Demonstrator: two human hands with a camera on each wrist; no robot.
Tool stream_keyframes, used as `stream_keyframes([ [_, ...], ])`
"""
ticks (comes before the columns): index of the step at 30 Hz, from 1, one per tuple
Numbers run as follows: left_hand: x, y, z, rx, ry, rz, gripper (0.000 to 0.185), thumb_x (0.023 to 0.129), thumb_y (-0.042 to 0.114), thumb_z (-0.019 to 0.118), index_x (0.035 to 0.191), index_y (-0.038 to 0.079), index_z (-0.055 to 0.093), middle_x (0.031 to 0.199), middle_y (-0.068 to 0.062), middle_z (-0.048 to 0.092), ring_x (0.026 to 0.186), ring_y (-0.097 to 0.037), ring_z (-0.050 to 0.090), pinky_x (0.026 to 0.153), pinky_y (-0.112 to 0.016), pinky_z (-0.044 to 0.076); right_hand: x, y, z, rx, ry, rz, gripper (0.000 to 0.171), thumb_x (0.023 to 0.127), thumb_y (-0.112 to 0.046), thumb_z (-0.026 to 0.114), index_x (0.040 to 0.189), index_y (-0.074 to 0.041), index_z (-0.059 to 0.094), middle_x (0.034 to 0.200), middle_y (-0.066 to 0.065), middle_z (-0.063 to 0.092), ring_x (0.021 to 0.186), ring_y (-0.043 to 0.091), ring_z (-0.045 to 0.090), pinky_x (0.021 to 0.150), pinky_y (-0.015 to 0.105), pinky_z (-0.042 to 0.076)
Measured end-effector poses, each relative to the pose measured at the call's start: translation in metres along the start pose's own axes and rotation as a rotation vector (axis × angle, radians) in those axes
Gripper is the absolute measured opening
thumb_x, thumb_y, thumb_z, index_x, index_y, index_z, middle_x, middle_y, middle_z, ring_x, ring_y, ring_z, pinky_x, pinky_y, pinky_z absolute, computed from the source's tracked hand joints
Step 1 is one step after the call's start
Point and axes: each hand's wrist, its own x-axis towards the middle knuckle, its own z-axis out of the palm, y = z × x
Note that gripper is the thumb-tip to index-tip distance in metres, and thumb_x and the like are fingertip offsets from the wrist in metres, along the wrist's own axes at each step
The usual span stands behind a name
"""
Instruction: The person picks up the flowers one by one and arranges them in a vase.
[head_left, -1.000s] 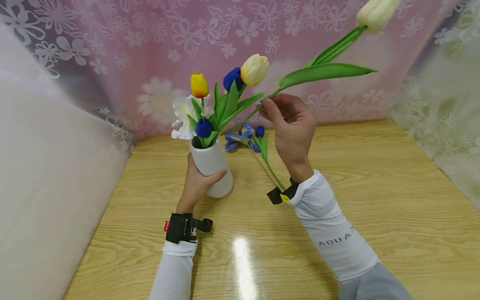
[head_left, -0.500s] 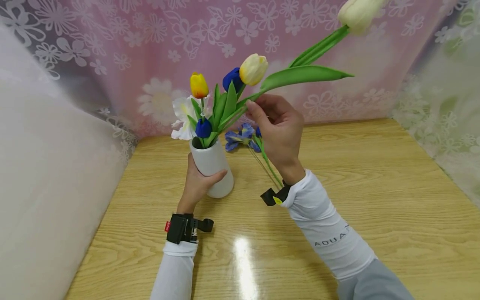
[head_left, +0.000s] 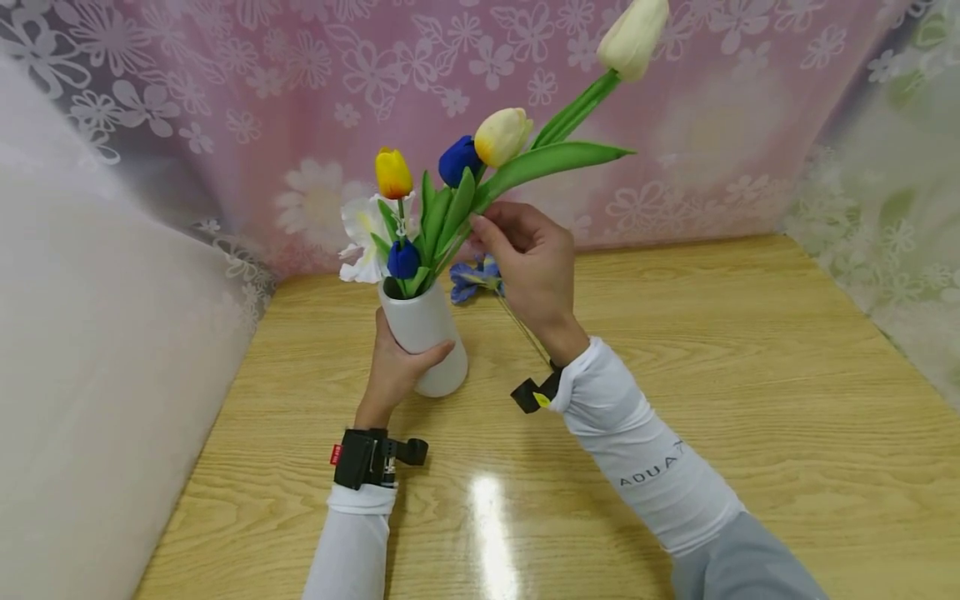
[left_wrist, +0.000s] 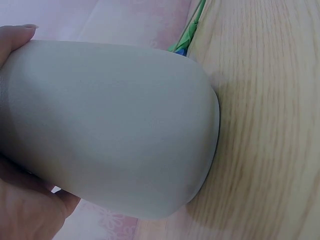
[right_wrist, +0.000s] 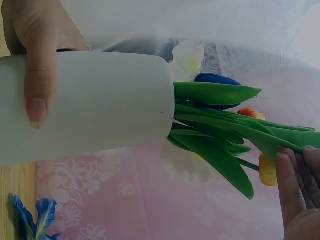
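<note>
My left hand (head_left: 397, 362) grips a white vase (head_left: 437, 362) round its side; the vase stands on the table, its mouth tilted slightly left. Out of it rise a yellow-orange tulip (head_left: 393, 172), two blue tulips, one high (head_left: 459, 161) and one low (head_left: 403, 259), a cream tulip (head_left: 502, 137) and a ruffled white flower (head_left: 365, 242). With thumb and fingers my right hand (head_left: 536, 275) pinches the stem of a longer white tulip (head_left: 636, 37), just above the vase mouth. Its stem runs down among the green leaves (right_wrist: 220, 95), where its lower end is hidden.
A blue iris (head_left: 472, 279) lies on the wooden table (head_left: 720, 375) behind the vase, partly covered by my right hand. In the left wrist view, a bit of green leaf and blue petal (left_wrist: 182, 51) shows past the vase. A pink floral curtain (head_left: 300, 108) hangs behind.
My right hand has moved left and slightly down towards the vase, bringing the long white tulip with it. It now covers the loose blue tulip on the table. The left hand stays on the vase.
</note>
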Motion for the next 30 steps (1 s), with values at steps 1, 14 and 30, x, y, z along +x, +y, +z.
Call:
stream_keyframes([
  [1, 0.0, 0.0, 0.0, 0.002, 0.001, -0.002, 0.086, 0.066, 0.021, 0.079, 0.13, 0.026, 0.022, 0.116, -0.003, 0.042, 0.102, -0.021, 0.045, 0.08, -0.044, 0.04, 0.0, 0.001, 0.0, 0.011, 0.003, 0.004, 0.01, 0.08, 0.006, 0.06, 0.084, 0.015, 0.058, 0.074, 0.026, 0.06, 0.063, 0.018, 0.06, 0.061, 0.033, 0.05],
  [14, -0.003, 0.012, 0.001, -0.013, 0.002, -0.041, 0.087, 0.066, 0.015, 0.079, 0.131, 0.022, 0.022, 0.117, -0.005, 0.042, 0.103, -0.022, 0.045, 0.082, -0.043, 0.04, -0.006, 0.013, 0.006, 0.023, 0.004, 0.084, 0.013, 0.082, 0.002, 0.06, 0.089, 0.013, 0.06, 0.076, 0.024, 0.061, 0.066, 0.026, 0.062, 0.066, 0.039, 0.05],
  [30, -0.006, 0.026, 0.004, 0.006, 0.005, -0.032, 0.085, 0.068, 0.012, 0.076, 0.131, 0.017, 0.02, 0.118, -0.006, 0.042, 0.104, -0.021, 0.044, 0.084, -0.043, 0.039, -0.021, 0.045, 0.018, 0.049, -0.068, 0.212, 0.014, 0.083, -0.002, 0.059, 0.092, 0.01, 0.062, 0.082, 0.019, 0.064, 0.075, 0.029, 0.061, 0.068, 0.036, 0.05],
])
